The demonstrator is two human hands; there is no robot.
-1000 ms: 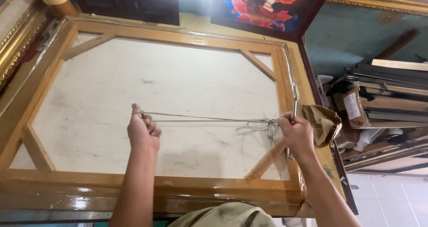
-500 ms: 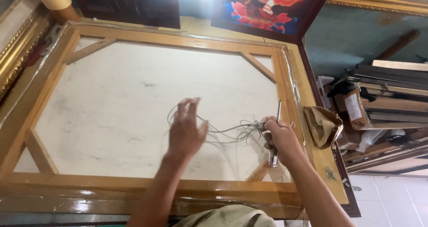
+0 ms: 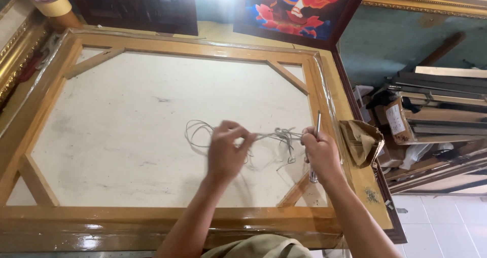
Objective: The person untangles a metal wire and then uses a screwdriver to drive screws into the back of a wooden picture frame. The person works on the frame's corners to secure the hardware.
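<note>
A large wooden picture frame (image 3: 324, 90) lies face down, its pale backing board (image 3: 152, 126) braced by diagonal corner struts, with a crumpled paper bag (image 3: 361, 141) on its right edge and a roll of tape (image 3: 50, 2) at the far left corner. Over the board, the left hand (image 3: 225, 154) pinches a tangle of thin wire (image 3: 274, 139) between closed fingertips. The right hand (image 3: 320, 154) is clenched around a slim metal tool (image 3: 317, 123) beside the right rail.

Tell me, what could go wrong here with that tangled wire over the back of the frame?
1. The wire lies in loose loops between the left hand and right hand; pulling could tighten them into a knot or kink.
2. The right hand also grips a thin metal tool; it might slip and scratch the frame or poke the pale backing.
</note>
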